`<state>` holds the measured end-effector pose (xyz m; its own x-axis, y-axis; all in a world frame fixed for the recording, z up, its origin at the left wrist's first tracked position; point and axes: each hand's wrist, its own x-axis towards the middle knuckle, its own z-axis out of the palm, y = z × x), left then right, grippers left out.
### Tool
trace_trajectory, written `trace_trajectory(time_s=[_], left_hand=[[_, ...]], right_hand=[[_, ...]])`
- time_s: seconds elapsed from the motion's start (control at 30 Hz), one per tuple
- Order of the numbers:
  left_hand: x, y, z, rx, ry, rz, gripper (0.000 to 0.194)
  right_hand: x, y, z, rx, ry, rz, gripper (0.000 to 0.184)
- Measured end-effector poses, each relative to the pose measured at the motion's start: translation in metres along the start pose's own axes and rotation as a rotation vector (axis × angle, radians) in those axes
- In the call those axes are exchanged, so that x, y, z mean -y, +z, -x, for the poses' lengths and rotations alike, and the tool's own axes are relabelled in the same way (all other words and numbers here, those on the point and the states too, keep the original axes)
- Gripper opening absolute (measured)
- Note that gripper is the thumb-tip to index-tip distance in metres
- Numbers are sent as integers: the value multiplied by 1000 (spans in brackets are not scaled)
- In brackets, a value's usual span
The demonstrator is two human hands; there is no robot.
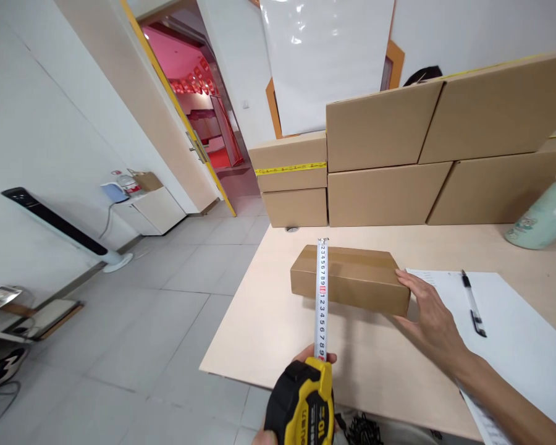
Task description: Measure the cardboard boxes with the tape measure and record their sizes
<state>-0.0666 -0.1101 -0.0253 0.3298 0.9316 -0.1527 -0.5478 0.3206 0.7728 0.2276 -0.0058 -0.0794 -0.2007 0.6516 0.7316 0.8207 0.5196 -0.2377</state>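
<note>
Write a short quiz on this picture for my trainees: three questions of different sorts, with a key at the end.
1. Multiple choice. What does the left hand hold?
a) a stapler
b) a tape measure
c) a pair of scissors

2. True or false. The pen lies on the white paper.

3. Fill the gap. As pictured, the right hand holds the small box at its right end, while the pulled-out blade passes nearer its ______ end.

Key: 1. b; 2. True; 3. left
</note>
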Motion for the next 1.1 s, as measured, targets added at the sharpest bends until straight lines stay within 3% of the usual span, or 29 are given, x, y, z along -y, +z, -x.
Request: trace_trajectory(time_s=[0.2, 0.33, 0.63, 0.8, 0.93, 1.1], left_hand=[[4, -1, -3, 14, 20, -20, 80], [14, -1, -2, 74, 128, 81, 89], [24, 0, -4, 90, 81, 168, 79], [26, 6, -8, 149, 39, 169, 69], [28, 7, -16, 156, -2, 167, 66], [31, 13, -32, 39, -38, 140, 59]], right_hand=[[-4, 2, 6, 24, -14, 14, 72], [-5, 1, 7, 24, -42, 35, 74], [-1, -5, 10, 140, -181, 187, 66], [-2, -14, 16, 208, -237, 164, 53], [-1, -23, 4, 213, -148, 28, 37], [-8, -14, -40, 209, 91, -110, 29]])
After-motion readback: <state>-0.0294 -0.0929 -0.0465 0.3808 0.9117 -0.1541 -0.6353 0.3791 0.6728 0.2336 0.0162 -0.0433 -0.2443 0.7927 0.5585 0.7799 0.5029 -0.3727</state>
